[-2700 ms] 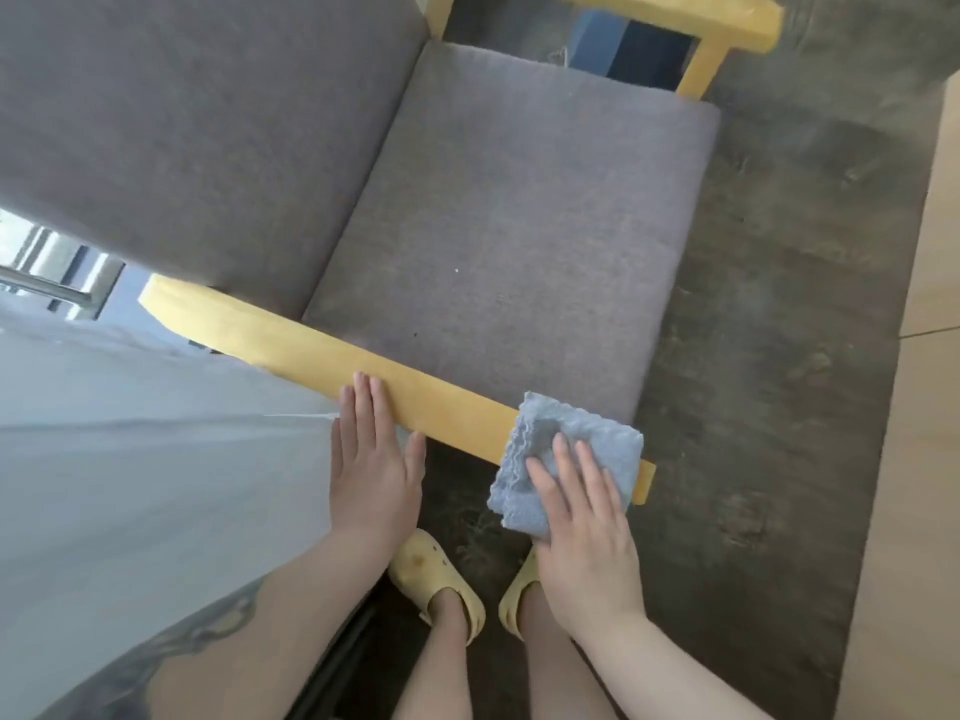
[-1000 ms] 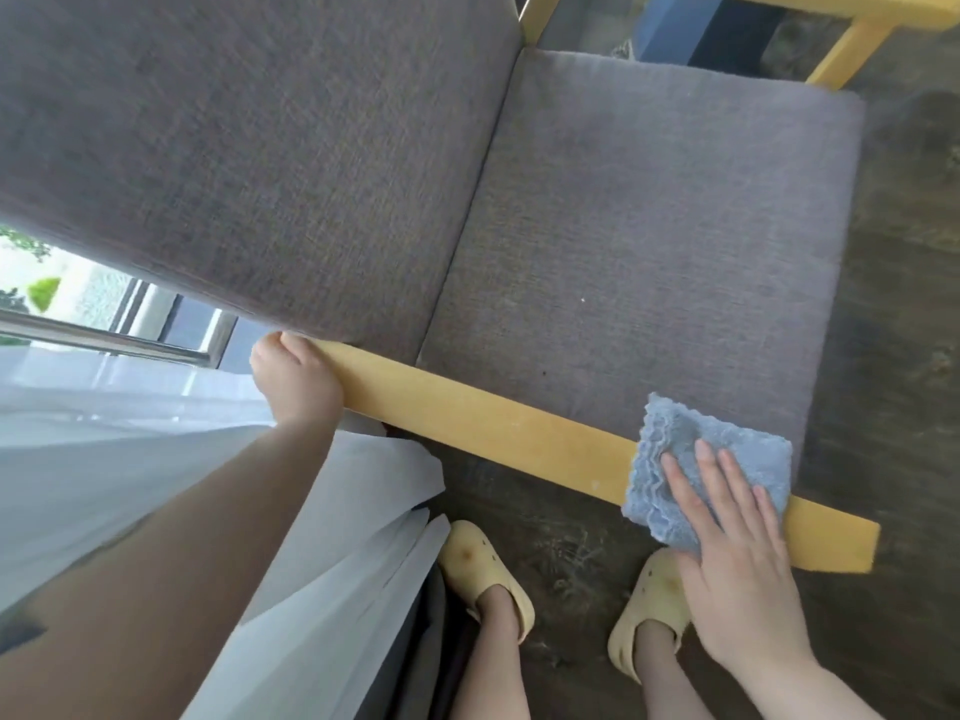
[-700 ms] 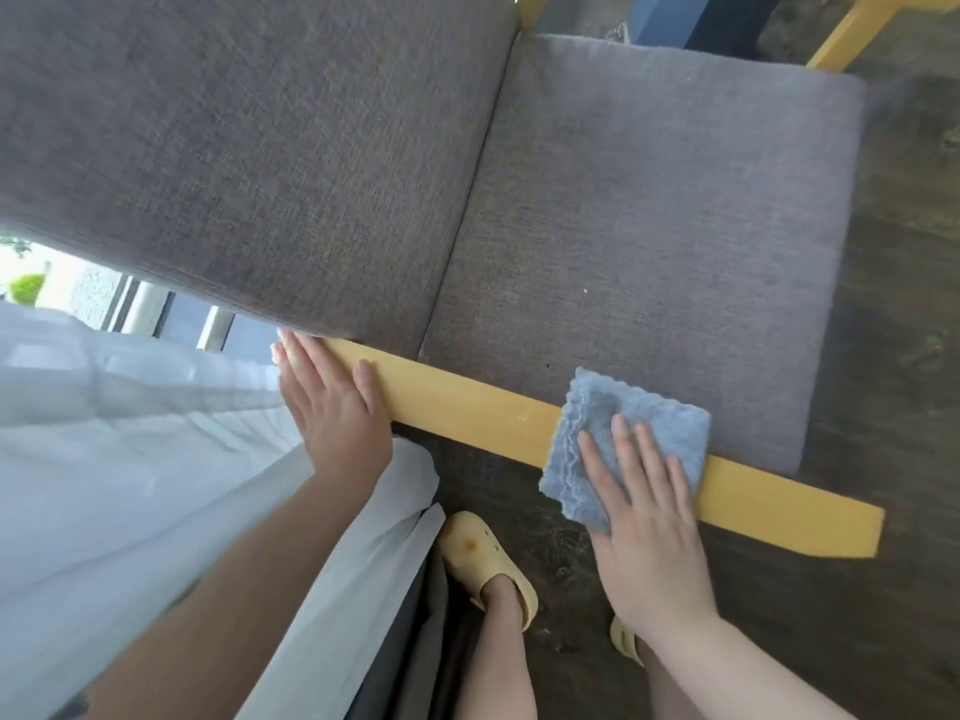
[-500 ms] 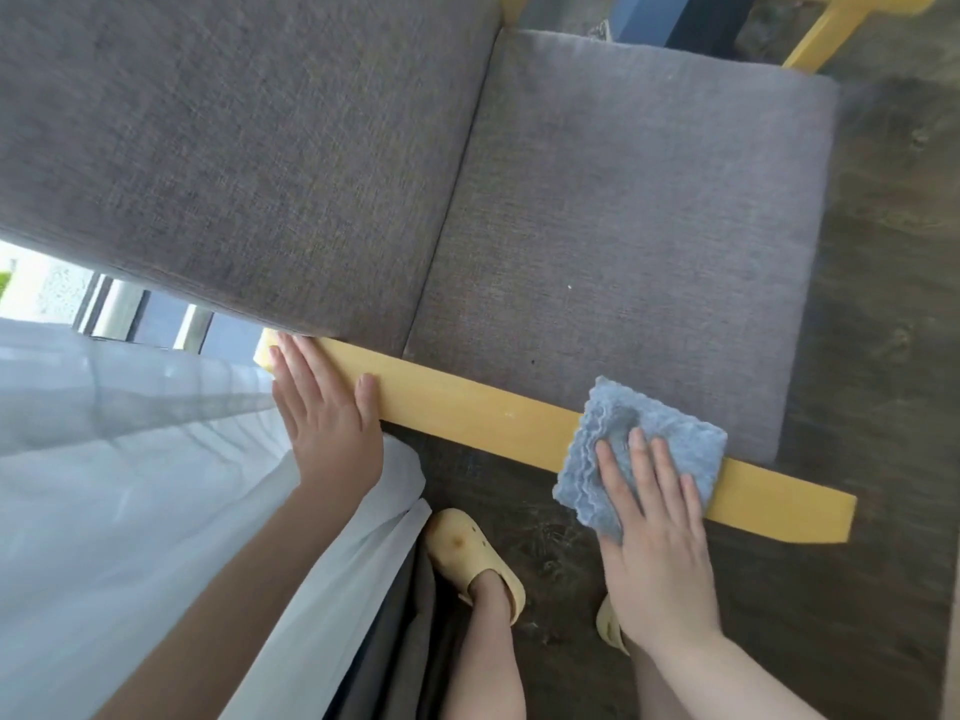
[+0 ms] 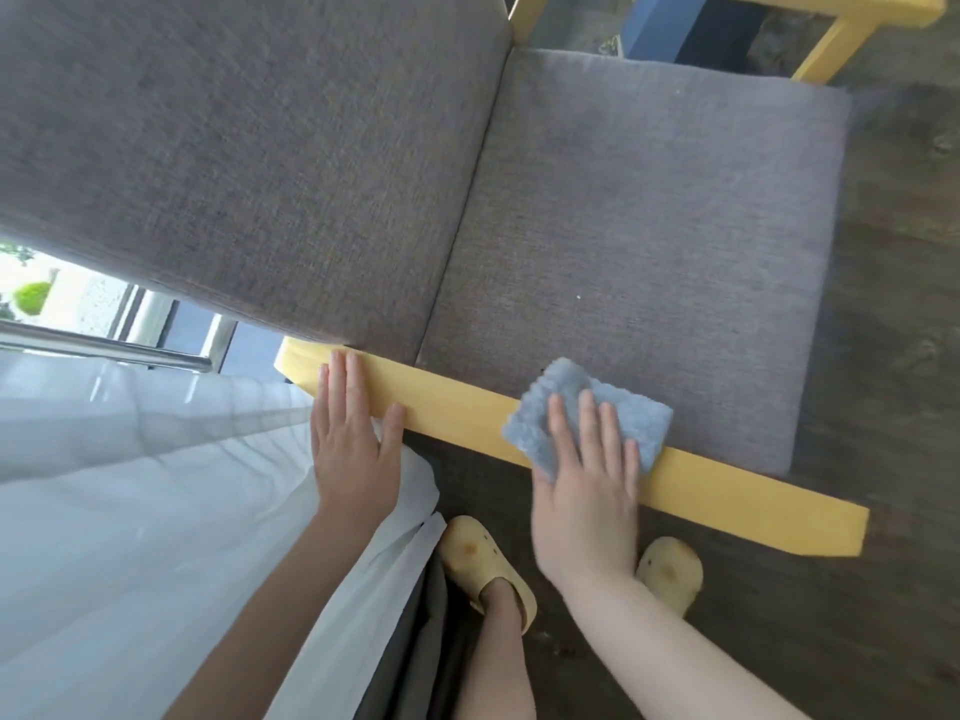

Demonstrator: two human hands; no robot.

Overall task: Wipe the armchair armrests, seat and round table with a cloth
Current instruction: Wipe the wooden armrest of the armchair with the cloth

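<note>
My right hand (image 5: 584, 491) lies flat on the blue cloth (image 5: 589, 415), fingers straight and spread, pressing it onto the near armrest (image 5: 457, 407) about midway along its length; nothing is pinched, the palm and fingers simply pin the cloth down. My left hand (image 5: 353, 449) is likewise flat and open, fingers together, resting on the back end of the same armrest just beside the backrest cushion (image 5: 234, 163), holding nothing. The cloth looks soft, light and fluffy, with a scalloped edge, and it drapes over both edges of the rail, so I judge it will bunch or slide out if I push with fingertips alone; a broad flat palm over its middle is the best hold. The armrest is a stiff yellow wooden bar, and I would expect the cloth to glide on it easily. Its long axis runs diagonally in my view, from the back end at upper left, under my left hand, down to the free front end at lower right. So strokes should follow that line. The seat cushion (image 5: 649, 252) lies just beyond the rail, and the far armrest (image 5: 841, 13) shows at the top edge.
</note>
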